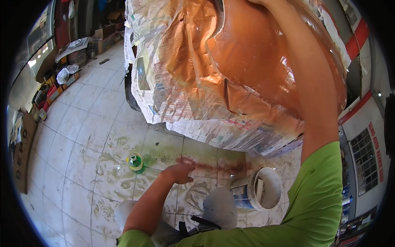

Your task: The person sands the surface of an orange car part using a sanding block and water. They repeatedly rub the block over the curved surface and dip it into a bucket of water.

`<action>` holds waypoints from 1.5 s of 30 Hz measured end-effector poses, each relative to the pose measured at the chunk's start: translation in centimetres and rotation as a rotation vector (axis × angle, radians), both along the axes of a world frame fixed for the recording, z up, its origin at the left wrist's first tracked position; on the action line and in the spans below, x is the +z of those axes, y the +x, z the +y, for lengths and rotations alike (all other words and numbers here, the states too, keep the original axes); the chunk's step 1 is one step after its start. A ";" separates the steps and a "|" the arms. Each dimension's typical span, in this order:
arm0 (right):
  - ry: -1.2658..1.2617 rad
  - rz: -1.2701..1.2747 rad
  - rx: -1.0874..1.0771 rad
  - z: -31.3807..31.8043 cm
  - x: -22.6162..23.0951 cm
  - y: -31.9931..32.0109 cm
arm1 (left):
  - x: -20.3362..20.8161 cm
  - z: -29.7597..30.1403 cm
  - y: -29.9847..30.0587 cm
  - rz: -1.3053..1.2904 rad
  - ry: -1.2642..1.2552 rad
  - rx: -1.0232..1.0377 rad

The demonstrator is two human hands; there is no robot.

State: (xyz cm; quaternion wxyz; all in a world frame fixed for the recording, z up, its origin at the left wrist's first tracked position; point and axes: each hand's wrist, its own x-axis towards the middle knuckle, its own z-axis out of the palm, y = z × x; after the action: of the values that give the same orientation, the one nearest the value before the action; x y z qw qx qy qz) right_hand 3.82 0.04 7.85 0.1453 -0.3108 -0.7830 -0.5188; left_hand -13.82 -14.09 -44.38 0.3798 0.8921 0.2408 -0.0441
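A large curved panel, glossy orange and wet-looking, fills the upper middle. Newspaper masking wraps its left and lower sides, crumpled and partly stained orange. My right arm reaches up across the panel, and my right hand is at the panel's far part. Most of that hand is cut off by the top edge, so its fingers and anything under them are hidden. My left hand hangs low over the floor, below the masking, its thumb apart from the fingers and nothing visible in it.
A green bottle stands on the tiled floor left of my left hand. A white bucket is beside my knee. Red and green stains mark the wet tiles. Cardboard boxes and clutter line the left wall.
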 end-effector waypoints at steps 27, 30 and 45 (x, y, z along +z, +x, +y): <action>-0.058 0.086 0.099 -0.5 -3.6 -1.9 | 1.2 -1.4 -0.8 0.170 0.040 0.067; 0.012 0.104 -0.097 0.9 -6.2 -1.1 | 1.6 -0.7 -2.0 0.327 0.024 0.100; 0.047 -0.013 0.181 0.7 -8.7 0.1 | 1.3 -0.6 -3.8 0.283 0.040 0.219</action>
State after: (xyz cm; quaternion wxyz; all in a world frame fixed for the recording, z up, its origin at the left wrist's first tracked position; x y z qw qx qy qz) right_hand 3.97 0.70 -0.87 0.1938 -0.2316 -0.7964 -0.5240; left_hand -17.58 -14.69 -43.11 0.3270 0.8527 0.3884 -0.1227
